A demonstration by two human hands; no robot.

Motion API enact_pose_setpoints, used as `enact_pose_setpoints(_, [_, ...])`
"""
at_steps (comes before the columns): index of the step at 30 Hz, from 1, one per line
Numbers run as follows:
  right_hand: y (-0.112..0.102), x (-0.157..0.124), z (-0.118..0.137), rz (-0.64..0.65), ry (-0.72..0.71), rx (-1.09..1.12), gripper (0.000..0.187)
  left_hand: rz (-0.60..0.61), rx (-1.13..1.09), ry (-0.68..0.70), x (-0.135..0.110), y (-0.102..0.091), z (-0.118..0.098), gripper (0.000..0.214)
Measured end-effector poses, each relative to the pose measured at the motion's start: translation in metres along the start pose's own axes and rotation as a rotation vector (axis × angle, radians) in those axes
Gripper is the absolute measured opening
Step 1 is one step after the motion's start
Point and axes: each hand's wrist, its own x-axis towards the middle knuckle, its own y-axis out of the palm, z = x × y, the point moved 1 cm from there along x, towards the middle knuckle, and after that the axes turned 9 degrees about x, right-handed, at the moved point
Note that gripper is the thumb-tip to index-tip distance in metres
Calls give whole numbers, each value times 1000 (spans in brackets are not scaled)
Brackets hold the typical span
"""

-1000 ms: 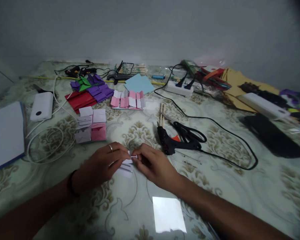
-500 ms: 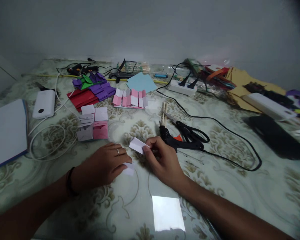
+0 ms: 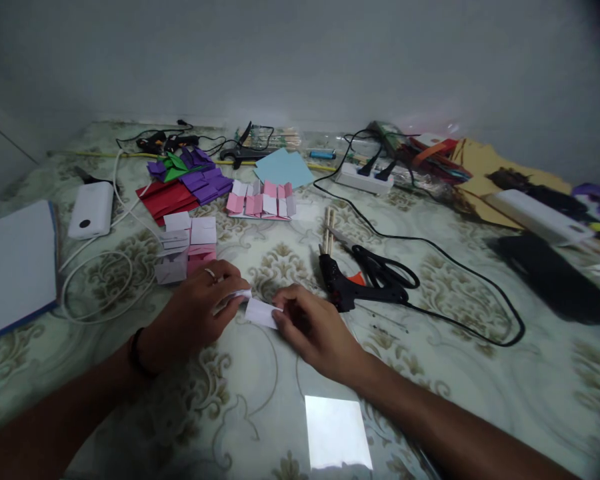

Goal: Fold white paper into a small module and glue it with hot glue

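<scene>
My left hand [image 3: 200, 307] pinches a small folded white paper piece [image 3: 241, 293] between thumb and fingers. My right hand [image 3: 317, 327] grips the edge of another white paper piece [image 3: 261, 313], creased and partly opened. The two papers are close together, just above the table; I cannot tell whether they touch. Beyond my left hand lies a group of folded white and pink papers [image 3: 203, 230]. Just past my right hand rests a black glue gun [image 3: 345, 287], with black-handled scissors [image 3: 385, 265] and glue sticks [image 3: 329, 230] beside it.
Further back are pink-and-white folded papers [image 3: 263, 199], red paper [image 3: 167, 200], purple paper [image 3: 207, 185] and light blue sheets [image 3: 285, 167]. A power strip [image 3: 364, 179] feeds a black cord. On the left lie a power bank [image 3: 91, 210] and notebook [image 3: 15, 267]; a dark phone-like slab [image 3: 555, 277] is right.
My left hand has lifted its paper up and away from the table. My right hand has brought its paper down and to the left, nearer the left one.
</scene>
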Motion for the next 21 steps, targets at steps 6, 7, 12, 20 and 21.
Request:
enact_pose_setpoints(6, [1, 2, -2, 91, -87, -4, 16, 106, -193, 150, -5, 7, -7, 17])
enact_pose_setpoints(7, [2, 2, -2, 99, -71, -12, 17, 133, -171, 141, -6, 10, -6, 21])
enact_pose_setpoints(12, [3, 2, -7, 97, -26, -24, 18, 126, -143, 178, -11, 18, -8, 20])
enact_pose_setpoints(20, [4, 2, -8, 110, -35, -60, 17, 258, -76, 112, -19, 18, -12, 27])
enact_pose_setpoints(21, [4, 2, -8, 115, -32, -65, 19, 248, -87, 106, -18, 18, -12, 27])
